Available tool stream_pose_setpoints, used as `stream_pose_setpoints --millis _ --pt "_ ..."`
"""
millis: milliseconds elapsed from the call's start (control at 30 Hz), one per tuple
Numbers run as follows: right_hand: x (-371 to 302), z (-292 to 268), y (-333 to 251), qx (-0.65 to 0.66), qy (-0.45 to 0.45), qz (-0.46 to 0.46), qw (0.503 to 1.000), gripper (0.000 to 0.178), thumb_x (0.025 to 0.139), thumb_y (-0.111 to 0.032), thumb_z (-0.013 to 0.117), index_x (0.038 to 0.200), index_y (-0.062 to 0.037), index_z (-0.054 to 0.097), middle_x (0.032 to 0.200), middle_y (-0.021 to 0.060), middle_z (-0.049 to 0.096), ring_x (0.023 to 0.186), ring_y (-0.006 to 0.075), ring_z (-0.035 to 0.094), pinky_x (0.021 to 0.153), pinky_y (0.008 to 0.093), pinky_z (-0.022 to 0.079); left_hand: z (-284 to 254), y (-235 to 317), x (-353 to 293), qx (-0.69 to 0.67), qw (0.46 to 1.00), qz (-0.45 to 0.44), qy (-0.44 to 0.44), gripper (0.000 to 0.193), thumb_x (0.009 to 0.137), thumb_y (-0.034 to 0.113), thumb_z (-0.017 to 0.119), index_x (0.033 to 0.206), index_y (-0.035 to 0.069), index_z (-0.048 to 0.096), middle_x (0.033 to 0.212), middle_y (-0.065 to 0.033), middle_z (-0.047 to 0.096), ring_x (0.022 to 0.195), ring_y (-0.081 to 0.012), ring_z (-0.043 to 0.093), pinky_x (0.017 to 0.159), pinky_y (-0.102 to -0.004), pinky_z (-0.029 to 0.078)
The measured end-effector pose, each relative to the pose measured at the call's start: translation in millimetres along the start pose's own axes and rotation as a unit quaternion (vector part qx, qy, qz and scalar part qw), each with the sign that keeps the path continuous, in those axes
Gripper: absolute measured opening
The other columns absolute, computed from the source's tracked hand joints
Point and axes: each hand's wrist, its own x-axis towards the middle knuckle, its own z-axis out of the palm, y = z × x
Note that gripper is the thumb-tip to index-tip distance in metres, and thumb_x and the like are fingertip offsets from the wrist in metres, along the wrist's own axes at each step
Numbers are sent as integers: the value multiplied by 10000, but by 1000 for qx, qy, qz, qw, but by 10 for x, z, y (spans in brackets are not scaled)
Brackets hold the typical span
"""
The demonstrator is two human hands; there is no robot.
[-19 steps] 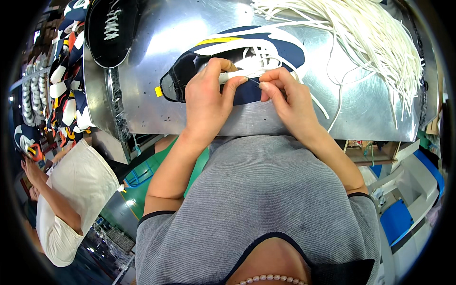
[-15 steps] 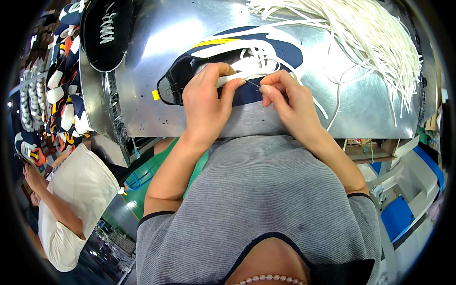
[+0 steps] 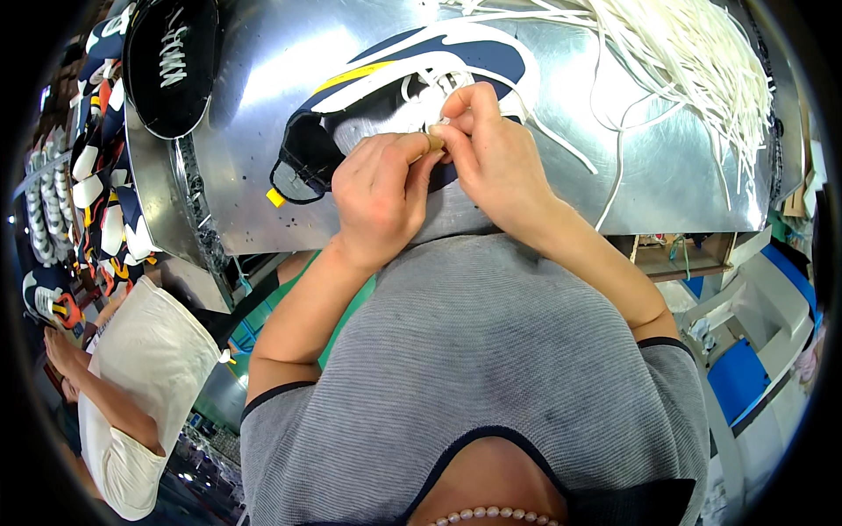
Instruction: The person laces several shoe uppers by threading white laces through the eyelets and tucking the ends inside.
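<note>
A navy shoe upper [image 3: 513,70] with white and yellow stripes and a black lining lies on its side on the metal table, its heel to the left. White shoelace [image 3: 566,145] runs through its eyelets, and a loose end trails to the right. My left hand [image 3: 381,188] pinches the near edge of the upper by the eyelets, thumb against bent forefinger. Touching those fingertips, my right hand [image 3: 495,162] is closed in a pinch on the white lace at the opening; its fingers mostly hide the tip.
A big bundle of white laces [image 3: 693,79] covers the table's [image 3: 263,206] right back, with strands straying toward me. At the left back stands a black laced shoe part [image 3: 171,79]. Stacked uppers [image 3: 110,193] and a person in a light top [image 3: 145,368] are farther left.
My right hand has moved left and slightly away from me, up against my left fingertips. The thin piece earlier visible between the hands is now hidden. The view has shifted a little.
</note>
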Motion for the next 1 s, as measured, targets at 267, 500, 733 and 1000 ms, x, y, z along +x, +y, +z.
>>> stream_pose_setpoints --millis 267,500,733,1000 --pt "-68 -1019 -372 -8 11 -34 999 116 877 -96 720 960 -30 674 699 13 634 604 51 554 543 227 444 -83 -28 -182 26 996 80 20 307 767 -46 779 944 33 542 861 -117 689 709 -284 663 605 -354 517" --pt "393 -487 -318 -223 -243 -195 924 232 829 -91 713 1054 -39 690 797 130 689 698 286 666 633 345 521 -145 -74 -149 40 988 146 -24 299 720 -21 717 960 53 554 861 -87 667 792 -247 666 625 -336 509" --pt "337 -478 -245 -128 -218 -167 953 206 847 -162 703 1038 -83 703 829 116 717 799 327 685 703 432 531 -124 -100 -143 -17 993 116 -14 310 743 -21 728 979 49 539 847 -99 667 745 -260 661 618 -346 509" --pt "281 -538 -327 -117 -216 -131 960 151 827 -90 706 974 -65 682 859 115 710 772 326 681 674 416 523 -140 -72 -143 -12 993 120 -18 365 779 -33 751 1029 56 500 835 -113 676 694 -273 653 606 -356 511"
